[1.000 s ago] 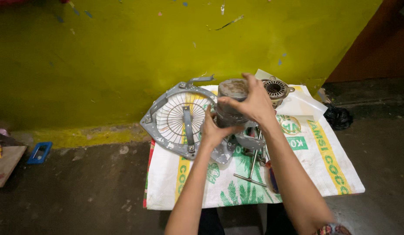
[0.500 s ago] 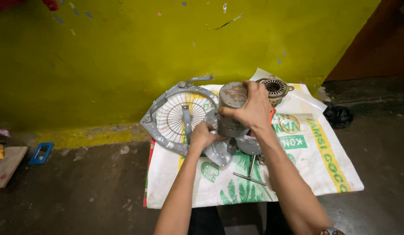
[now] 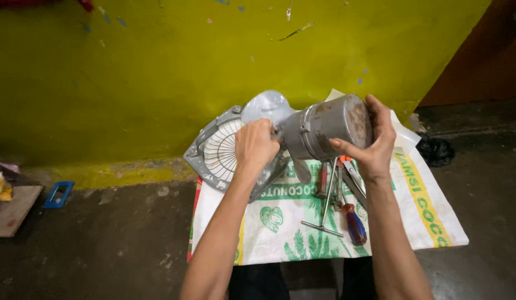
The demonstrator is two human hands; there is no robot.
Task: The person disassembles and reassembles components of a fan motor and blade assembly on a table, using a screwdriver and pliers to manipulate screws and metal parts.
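Grey metal motor housing (image 3: 330,132), cylindrical and dusty, sits raised at centre frame, held sideways above the woven sack (image 3: 424,216) spread on the floor. The right hand (image 3: 372,141) is wrapped around the housing's closed end, fingers clamped over its rim. The left hand (image 3: 257,145) is closed around the opposite end, where the housing meets a pale grey cover (image 3: 267,105); what exactly its fingers pinch cannot be made out. Behind the left hand, at centre left of the frame, a round fan grille (image 3: 216,151) with radial wires leans near the yellow wall (image 3: 158,66). Below the housing lie a T-handle wrench (image 3: 324,214), a red-and-blue screwdriver (image 3: 353,222) and pliers (image 3: 352,180), all untouched. Judging by the loose parts, the unit appears already separated from its grille, while the housing itself remains closed at the right end.
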